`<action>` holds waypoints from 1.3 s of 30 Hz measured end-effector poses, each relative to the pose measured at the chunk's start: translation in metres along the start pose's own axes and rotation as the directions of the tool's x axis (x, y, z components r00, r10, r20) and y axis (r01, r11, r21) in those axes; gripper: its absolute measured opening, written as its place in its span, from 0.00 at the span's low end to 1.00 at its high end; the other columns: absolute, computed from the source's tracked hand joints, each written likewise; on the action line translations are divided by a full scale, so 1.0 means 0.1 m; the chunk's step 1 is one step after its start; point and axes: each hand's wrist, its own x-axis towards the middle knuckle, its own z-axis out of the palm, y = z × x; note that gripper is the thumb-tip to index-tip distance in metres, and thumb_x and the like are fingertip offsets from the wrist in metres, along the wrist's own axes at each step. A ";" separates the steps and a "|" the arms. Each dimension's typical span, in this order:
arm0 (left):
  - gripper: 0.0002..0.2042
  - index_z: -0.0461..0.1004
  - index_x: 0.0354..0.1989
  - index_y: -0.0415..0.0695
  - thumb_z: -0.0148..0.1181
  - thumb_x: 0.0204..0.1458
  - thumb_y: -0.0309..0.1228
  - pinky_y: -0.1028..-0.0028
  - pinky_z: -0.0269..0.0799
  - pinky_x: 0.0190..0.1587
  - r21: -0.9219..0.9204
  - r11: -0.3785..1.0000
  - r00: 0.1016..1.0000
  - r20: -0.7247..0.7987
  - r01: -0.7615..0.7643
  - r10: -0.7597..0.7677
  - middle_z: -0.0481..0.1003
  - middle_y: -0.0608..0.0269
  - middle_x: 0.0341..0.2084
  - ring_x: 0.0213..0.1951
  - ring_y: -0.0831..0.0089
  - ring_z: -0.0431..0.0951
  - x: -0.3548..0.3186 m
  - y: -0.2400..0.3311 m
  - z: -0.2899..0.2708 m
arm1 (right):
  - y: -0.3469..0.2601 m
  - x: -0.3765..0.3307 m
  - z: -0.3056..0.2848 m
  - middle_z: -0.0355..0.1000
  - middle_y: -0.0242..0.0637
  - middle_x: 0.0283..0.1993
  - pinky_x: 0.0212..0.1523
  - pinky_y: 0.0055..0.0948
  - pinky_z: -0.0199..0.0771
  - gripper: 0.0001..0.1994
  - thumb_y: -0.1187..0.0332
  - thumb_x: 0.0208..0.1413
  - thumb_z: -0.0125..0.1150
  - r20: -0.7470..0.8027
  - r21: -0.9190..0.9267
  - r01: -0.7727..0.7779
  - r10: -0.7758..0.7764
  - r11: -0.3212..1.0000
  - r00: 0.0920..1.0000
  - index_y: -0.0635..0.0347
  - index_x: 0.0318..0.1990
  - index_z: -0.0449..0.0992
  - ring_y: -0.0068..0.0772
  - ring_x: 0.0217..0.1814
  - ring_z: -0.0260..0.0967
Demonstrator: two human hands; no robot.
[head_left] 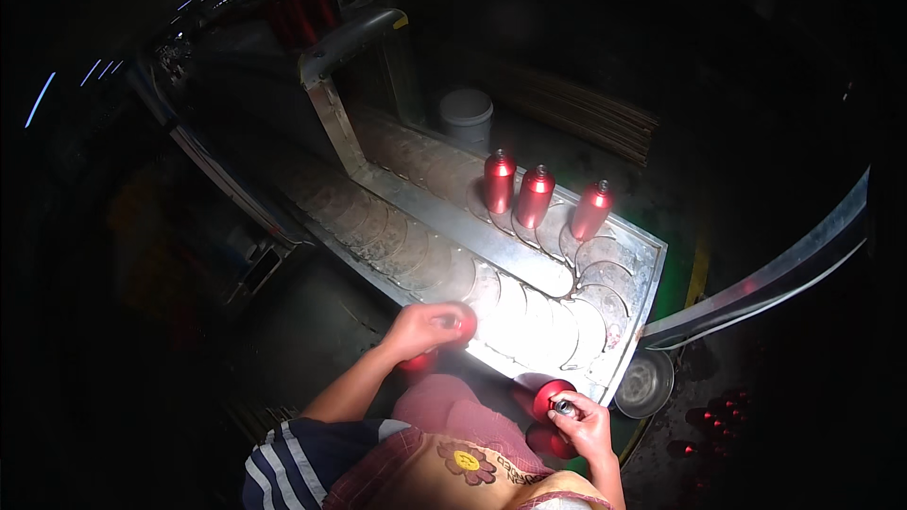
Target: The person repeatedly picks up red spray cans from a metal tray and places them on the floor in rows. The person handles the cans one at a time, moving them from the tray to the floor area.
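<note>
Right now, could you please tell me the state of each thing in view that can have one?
Left hand: closed around a red bottle at the conveyor's near edge.
Right hand: gripping another red bottle's cap end.
Three red bottles: upright on the conveyor, capped.
White bucket: upright on the floor.
Metal bowl: contents unclear.

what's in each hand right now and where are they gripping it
The right hand holds a red bottle by its silver neck end. The left hand is closed around another red object at the conveyor's edge; the exact grip spot cannot be told.
</note>
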 end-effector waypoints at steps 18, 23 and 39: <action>0.18 0.75 0.55 0.45 0.63 0.55 0.27 0.82 0.59 0.20 0.058 0.995 0.972 0.227 -0.076 0.061 0.69 0.74 0.16 0.17 0.87 0.63 1.81 -0.16 -1.38 | -0.86 2.10 0.76 0.70 0.26 0.29 0.34 0.21 0.69 0.22 0.74 0.49 0.69 -0.019 -0.307 0.170 -0.185 0.936 0.983 0.58 0.54 0.77 0.17 0.30 0.64; 0.15 0.76 0.53 0.40 0.59 0.57 0.23 0.83 0.58 0.20 -0.157 0.976 0.989 -0.022 -0.148 0.147 0.69 0.76 0.18 0.18 0.88 0.64 2.10 -0.43 -1.42 | -0.68 2.09 0.41 0.61 0.18 0.24 0.27 0.13 0.56 0.16 0.80 0.53 0.64 -0.336 -0.049 0.235 -0.238 0.971 0.911 0.61 0.50 0.78 0.09 0.25 0.55; 0.12 0.78 0.39 0.37 0.51 0.63 0.32 0.82 0.65 0.26 -0.271 0.963 0.981 0.190 0.011 0.042 0.74 0.66 0.23 0.21 0.82 0.70 -0.10 0.02 1.90 | 0.52 -0.84 -0.85 0.72 0.32 0.36 0.38 0.19 0.72 0.13 0.78 0.59 0.57 -0.715 0.114 0.565 -0.327 0.818 0.618 0.66 0.51 0.74 0.18 0.34 0.69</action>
